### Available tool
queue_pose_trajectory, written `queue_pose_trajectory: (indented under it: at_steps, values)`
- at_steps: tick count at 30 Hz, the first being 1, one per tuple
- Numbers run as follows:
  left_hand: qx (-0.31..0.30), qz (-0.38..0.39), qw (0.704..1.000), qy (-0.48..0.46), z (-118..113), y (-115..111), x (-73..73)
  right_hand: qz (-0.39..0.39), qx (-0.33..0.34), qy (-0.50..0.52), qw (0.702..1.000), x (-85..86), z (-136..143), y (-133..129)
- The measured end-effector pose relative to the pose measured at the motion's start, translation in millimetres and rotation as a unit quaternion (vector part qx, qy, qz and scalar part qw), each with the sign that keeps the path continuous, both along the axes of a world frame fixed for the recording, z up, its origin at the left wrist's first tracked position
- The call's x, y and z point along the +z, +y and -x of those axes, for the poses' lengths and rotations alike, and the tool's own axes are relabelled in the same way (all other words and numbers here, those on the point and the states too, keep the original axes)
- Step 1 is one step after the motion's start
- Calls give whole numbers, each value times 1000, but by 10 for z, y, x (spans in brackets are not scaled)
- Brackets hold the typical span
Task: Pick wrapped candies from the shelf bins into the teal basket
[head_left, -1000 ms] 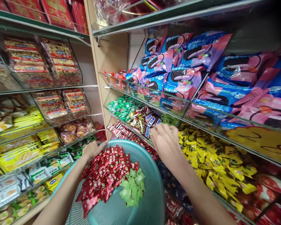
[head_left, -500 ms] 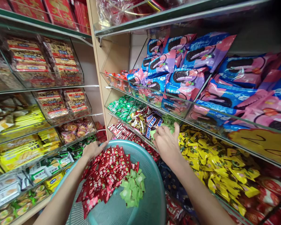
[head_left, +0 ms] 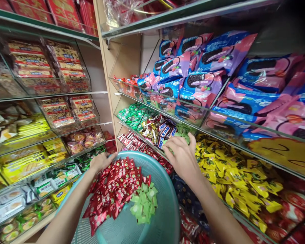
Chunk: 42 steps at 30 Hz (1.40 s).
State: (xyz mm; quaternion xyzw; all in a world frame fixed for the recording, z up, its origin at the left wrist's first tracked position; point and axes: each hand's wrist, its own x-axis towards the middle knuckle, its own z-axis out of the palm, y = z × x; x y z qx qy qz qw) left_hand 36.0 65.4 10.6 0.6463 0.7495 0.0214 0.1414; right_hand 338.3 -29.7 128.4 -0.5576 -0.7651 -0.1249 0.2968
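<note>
My left hand (head_left: 101, 162) is closed over the left rim of a teal plastic basket (head_left: 165, 189). Inside the basket lie a heap of red-wrapped candies (head_left: 117, 183) and a smaller pile of green-wrapped candies (head_left: 144, 203). My right hand (head_left: 181, 152) reaches into a shelf bin, over more green-wrapped candies (head_left: 184, 130). Its fingers are bent and spread apart, touching the green wrappers; the palm side is hidden. Snickers bars (head_left: 166, 130) lie just left of the right hand, and yellow-wrapped candies (head_left: 234, 176) to its right.
A glass shelf edge (head_left: 193, 125) with blue and pink Oreo packs (head_left: 200, 84) runs close above my right hand. Green shiny candies (head_left: 132, 115) fill a bin farther left. Packaged biscuits (head_left: 66, 64) line the left shelves. Dark-wrapped sweets (head_left: 186, 195) lie below, beside the basket.
My right hand has shifted slightly within the green candies, its fingers bending a little more. My left hand and the basket have stayed in place.
</note>
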Motion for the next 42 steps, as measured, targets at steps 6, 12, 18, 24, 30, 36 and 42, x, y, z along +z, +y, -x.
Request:
queue_pose_trajectory:
  at_steps: [6, 12, 18, 24, 30, 36, 42]
  values:
    - [-5, 7, 1000, -6, -1, -14, 19, 105, 148, 124, 976, -149, 277, -325]
    - [1, 0, 1000, 2, 22, -3, 6, 213, 136, 58, 966, -730, 428, -368]
    - [2, -2, 1000, 4, 34, 28, -16, 247, 104, 29, 963, -944, 376, -357]
    - [-2, 2, 1000, 6, 3, 38, 9, 238, 115, 39, 964, -830, 340, -375]
    - [-11, -5, 1000, 7, 4, 36, 15, 177, 137, 26, 974, -450, 277, -365]
    - [-7, -1, 1000, -10, -7, 30, -9, 116, 99, -42, 987, 23, 99, -146]
    - [-12, 3, 1000, -1, -26, 29, -37, 124, -16, -154, 980, 38, -22, 181]
